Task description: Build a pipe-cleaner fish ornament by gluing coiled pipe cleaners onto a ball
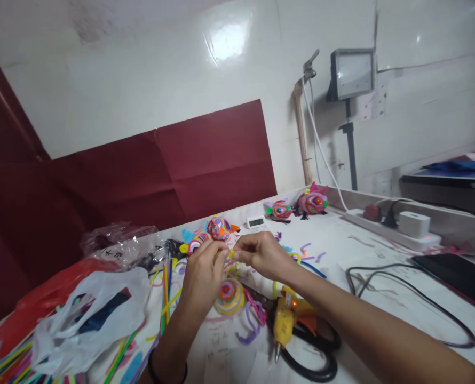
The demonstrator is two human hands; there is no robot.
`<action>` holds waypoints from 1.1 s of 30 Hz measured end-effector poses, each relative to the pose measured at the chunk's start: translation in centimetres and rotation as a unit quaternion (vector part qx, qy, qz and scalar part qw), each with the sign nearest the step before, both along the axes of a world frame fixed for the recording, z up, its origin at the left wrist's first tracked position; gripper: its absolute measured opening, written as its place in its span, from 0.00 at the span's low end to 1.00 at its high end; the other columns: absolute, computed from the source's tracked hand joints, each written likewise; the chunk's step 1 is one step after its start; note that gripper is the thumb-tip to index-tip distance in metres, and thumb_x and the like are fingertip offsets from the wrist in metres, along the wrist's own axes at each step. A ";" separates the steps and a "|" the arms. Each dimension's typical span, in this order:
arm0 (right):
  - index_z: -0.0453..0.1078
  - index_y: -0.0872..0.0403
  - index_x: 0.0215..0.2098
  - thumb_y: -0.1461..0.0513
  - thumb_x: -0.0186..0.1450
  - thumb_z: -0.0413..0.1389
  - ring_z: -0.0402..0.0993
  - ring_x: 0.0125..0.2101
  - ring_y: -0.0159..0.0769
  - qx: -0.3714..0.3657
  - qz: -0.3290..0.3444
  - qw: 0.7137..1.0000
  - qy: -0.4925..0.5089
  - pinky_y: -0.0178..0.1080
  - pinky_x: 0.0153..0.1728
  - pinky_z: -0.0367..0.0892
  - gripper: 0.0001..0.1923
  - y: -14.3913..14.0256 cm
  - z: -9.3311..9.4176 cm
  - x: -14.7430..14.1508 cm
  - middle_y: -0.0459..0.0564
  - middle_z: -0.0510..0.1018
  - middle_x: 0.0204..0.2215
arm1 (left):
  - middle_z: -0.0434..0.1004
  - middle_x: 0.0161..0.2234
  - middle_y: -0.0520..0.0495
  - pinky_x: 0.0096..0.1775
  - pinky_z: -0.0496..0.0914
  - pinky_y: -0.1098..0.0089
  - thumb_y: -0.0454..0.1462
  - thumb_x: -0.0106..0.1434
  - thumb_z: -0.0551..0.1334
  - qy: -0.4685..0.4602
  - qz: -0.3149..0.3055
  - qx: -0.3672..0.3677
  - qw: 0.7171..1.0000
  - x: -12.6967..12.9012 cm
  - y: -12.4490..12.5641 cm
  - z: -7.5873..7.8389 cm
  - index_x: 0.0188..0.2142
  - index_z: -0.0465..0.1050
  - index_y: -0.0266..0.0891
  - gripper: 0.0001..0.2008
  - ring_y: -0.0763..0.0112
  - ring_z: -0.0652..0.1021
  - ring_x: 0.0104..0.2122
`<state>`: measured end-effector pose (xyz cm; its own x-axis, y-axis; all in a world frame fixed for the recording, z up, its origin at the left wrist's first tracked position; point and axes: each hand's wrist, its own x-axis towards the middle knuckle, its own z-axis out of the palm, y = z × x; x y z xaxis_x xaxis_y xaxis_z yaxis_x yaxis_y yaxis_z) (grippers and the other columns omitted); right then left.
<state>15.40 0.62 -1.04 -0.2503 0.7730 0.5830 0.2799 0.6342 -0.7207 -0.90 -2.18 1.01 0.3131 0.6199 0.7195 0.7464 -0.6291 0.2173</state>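
Two hands, left hand, right hand, pinching yellow pipe cleaner between

Left hand and right hand pinching a yellow pipe cleaner between them, coiled multicoloured ball just below, yellow glue gun on black scissors, white table, plastic bags at left

Short yellow pipe cleaner piece, held level between both hands' fingertips, above a coiled multicoloured disc
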 end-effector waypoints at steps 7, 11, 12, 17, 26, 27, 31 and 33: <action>0.72 0.58 0.24 0.63 0.56 0.60 0.61 0.19 0.27 -0.052 0.047 0.997 0.043 0.31 0.21 0.57 0.05 0.9 -0.5 0.1 0.41 0.69 0.16 | 0.75 0.26 0.50 0.32 0.66 0.70 0.35 0.59 0.57 -0.077 -0.016 -0.073 0.994 0.0 0.2 0.2 0.27 0.72 0.40 0.07 0.68 0.74 0.28; 0.72 0.57 0.34 0.60 0.55 0.61 0.63 0.23 0.29 -0.038 0.049 0.995 0.080 0.32 0.25 0.59 0.10 1.2 -0.7 0.1 0.41 0.70 0.22 | 0.68 0.19 0.56 0.19 0.61 0.74 0.40 0.57 0.60 -0.307 -0.044 -0.204 0.928 -0.2 1.0 -0.2 0.29 0.70 0.40 0.06 0.76 0.67 0.15; 0.71 0.57 0.36 0.60 0.54 0.62 0.64 0.24 0.29 -0.047 0.054 0.993 0.093 0.33 0.26 0.60 0.13 1.1 -0.8 0.0 0.42 0.71 0.24 | 0.66 0.18 0.58 0.17 0.59 0.75 0.41 0.56 0.62 -0.378 -0.063 -0.230 0.894 -0.3 1.2 -0.3 0.29 0.69 0.40 0.07 0.78 0.66 0.14; 0.70 0.56 0.31 0.54 0.49 0.66 0.63 0.21 0.28 -0.196 0.188 0.958 0.097 0.32 0.23 0.59 0.17 -0.3 -2.3 -2.4 0.41 0.70 0.19 | 0.69 0.21 0.56 0.21 0.63 0.79 0.39 0.48 0.69 -0.578 -0.145 -0.234 0.768 -0.2 1.5 0.0 0.28 0.67 0.36 0.13 0.81 0.69 0.18; 0.65 0.55 0.20 0.52 0.47 0.65 0.58 0.11 0.23 -0.320 0.266 0.905 0.089 0.29 0.15 0.49 0.18 -3.8 -1.6 -4.8 0.38 0.67 0.11 | 0.69 0.23 0.53 0.25 0.67 0.80 0.33 0.51 0.68 -0.673 -0.191 -0.208 0.683 0.0 1.3 0.4 0.25 0.68 0.35 0.09 0.80 0.70 0.22; 0.66 0.55 0.20 0.53 0.48 0.64 0.57 0.11 0.23 -0.322 0.264 0.904 0.093 0.29 0.14 0.48 0.16 -3.9 -1.4 -4.7 0.39 0.67 0.11 | 0.69 0.23 0.54 0.25 0.67 0.80 0.33 0.51 0.68 -0.673 -0.193 -0.206 0.684 0.0 1.2 0.5 0.26 0.68 0.35 0.09 0.80 0.71 0.22; 0.67 0.55 0.20 0.57 0.50 0.59 0.56 0.10 0.23 -0.338 0.258 0.897 0.119 0.29 0.14 0.48 0.10 -3.8 -0.4 -3.8 0.39 0.67 0.09 | 0.70 0.23 0.54 0.25 0.67 0.79 0.37 0.49 0.71 -0.651 -0.192 -0.209 0.704 -0.1 0.8 0.7 0.28 0.69 0.35 0.12 0.80 0.71 0.22; 0.66 0.55 0.20 0.58 0.50 0.58 0.54 0.09 0.22 -0.341 0.250 0.897 0.129 0.28 0.13 0.45 0.09 -3.6 0.1 -3.2 0.38 0.66 0.08 | 0.72 0.25 0.53 0.26 0.68 0.78 0.38 0.49 0.71 -0.628 -0.196 -0.230 0.717 0.0 0.5 0.7 0.30 0.70 0.35 0.14 0.79 0.72 0.24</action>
